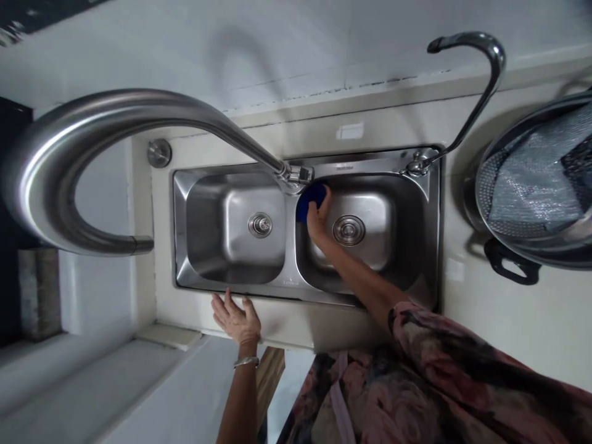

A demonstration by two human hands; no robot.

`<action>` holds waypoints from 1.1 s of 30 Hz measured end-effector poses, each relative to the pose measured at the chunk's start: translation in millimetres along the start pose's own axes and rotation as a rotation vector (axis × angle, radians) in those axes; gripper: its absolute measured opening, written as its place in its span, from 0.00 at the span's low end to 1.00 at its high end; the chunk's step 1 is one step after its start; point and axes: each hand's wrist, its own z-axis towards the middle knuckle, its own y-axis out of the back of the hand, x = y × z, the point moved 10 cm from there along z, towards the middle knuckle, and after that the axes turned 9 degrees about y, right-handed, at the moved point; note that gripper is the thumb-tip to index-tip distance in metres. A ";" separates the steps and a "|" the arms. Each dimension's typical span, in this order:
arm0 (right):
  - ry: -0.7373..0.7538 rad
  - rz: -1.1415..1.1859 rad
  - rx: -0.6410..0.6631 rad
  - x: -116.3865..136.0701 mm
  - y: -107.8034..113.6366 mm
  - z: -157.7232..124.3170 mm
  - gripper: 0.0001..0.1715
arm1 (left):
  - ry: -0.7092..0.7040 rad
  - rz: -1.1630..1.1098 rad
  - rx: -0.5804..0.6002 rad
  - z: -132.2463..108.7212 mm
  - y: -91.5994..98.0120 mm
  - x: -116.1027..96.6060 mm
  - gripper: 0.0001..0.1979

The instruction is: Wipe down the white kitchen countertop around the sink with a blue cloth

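My right hand (318,216) reaches into the right basin of a steel double sink (290,265), gripping a blue cloth or scrub pad (305,203); its exact kind is unclear. The blue piece lies against the basin's back left corner, close to the base of the large faucet (296,174). My left hand (237,317) rests on the pale counter at the sink's front edge, fingers spread, holding nothing. A drain (349,230) shows in the right basin, and another drain (259,225) in the left one.
The large faucet's spout (143,245) arches over the left side. A slim curved tap (497,68) rises at the back right corner. On the right counter stands a dark-handled pot (511,262) with a perforated insert and silvery wrap. A round metal knob (160,153) sits back left.
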 end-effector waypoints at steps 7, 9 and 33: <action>0.225 -0.058 0.370 20.1 3.1 -41.3 0.40 | 0.016 -0.022 -0.007 1.2 0.1 1.6 0.32; 0.255 -0.016 0.524 19.9 4.4 -67.4 0.37 | 0.015 -0.032 -0.019 2.0 2.5 -0.7 0.32; 0.217 -0.220 0.246 -4.2 21.5 33.3 0.35 | -0.019 0.017 -0.063 1.3 5.8 -2.3 0.29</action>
